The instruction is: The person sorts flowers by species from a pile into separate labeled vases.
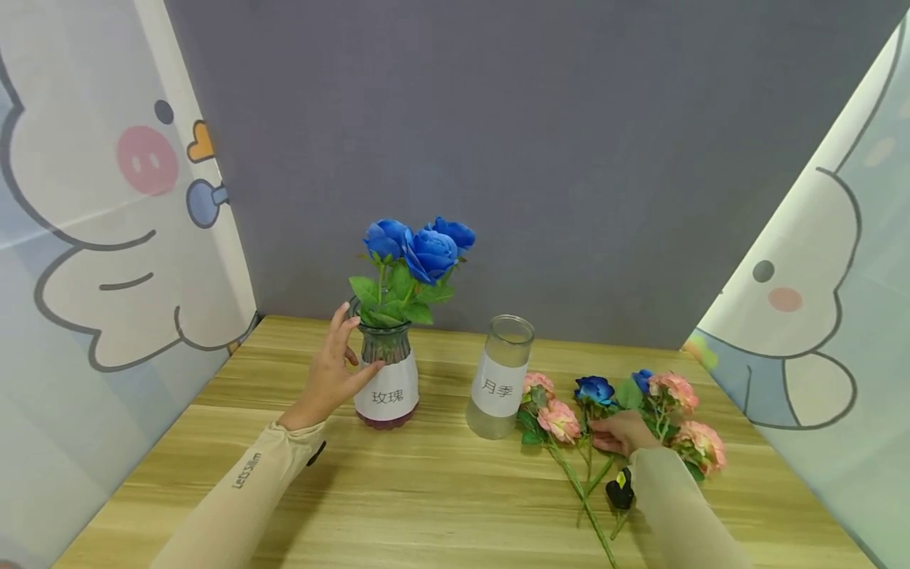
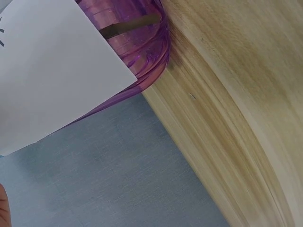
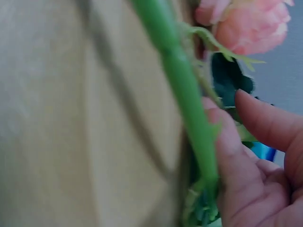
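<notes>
Probably to steady the white-labelled glass vase (image 1: pixel 386 381), we spread our left grip (image 1: pixel 330 373) beside it, our right grip (image 1: pixel 624 435) near the blue rose (image 1: pixel 595 390) on the wooden worktop (image 1: pixel 426 498), any pinch unclear.

The left vase (image 1: pixel 386 345) bore a white label (image 1: pixel 387 382) with 玫瑰 in dark characters; the right vase (image 1: pixel 490 427) bore another label (image 1: pixel 498 401) with 月季. Lettering on the left sleeve (image 1: pixel 266 494) looked like "Letsslim". The left wrist view caught only a few character strokes at the paper's edge.
</notes>
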Demonstrator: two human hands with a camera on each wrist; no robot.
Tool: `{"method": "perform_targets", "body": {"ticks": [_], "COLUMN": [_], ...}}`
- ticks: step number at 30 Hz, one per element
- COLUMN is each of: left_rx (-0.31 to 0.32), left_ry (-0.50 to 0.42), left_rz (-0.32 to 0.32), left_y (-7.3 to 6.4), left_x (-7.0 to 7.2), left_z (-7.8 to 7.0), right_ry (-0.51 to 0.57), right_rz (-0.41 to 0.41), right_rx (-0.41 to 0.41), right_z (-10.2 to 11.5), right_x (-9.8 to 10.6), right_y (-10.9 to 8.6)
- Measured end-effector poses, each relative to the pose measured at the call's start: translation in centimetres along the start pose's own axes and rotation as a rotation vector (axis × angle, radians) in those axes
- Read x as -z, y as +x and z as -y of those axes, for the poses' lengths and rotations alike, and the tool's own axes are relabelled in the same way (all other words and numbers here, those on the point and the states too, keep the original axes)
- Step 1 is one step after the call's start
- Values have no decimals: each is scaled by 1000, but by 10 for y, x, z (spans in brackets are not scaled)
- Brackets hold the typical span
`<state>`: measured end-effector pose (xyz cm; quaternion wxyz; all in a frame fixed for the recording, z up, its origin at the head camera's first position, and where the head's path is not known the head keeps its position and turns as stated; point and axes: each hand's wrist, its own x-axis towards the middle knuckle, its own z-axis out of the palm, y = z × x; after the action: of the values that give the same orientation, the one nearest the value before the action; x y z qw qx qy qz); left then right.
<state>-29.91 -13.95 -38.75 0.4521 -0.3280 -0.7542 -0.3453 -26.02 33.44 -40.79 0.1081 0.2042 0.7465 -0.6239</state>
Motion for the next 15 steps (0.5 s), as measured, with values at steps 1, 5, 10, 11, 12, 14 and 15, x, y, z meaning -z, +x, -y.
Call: {"method": "perform_targets", "body": {"ticks": [1, 5, 10, 11, 12, 14, 15], "left_rx": [0, 5, 16, 16, 15, 14, 13], "left_ry": [0, 2, -13, -14, -14, -14, -18], "left_rz": [-1, 5, 3, 1, 1, 8, 13], "left_y": [0, -1, -1, -1, -1, 0, 0], "left_x": [0, 0, 1, 1, 1, 1, 1], "left_z": [0, 0, 0, -1, -1, -1, -1], "right_ry": [3, -5, -14, -11, -4, 28, 38], "right_rz": [1, -12, 15, 32, 36, 41, 50], "right_rx": [-4, -16, 4, 10, 13, 13, 15], "right_z": [-1, -2, -2, -2, -2, -1, -1], "right_x": [0, -2, -3, -3, -3, -2, -2], "right_y": [1, 3, 3, 2, 2, 0, -1]}}
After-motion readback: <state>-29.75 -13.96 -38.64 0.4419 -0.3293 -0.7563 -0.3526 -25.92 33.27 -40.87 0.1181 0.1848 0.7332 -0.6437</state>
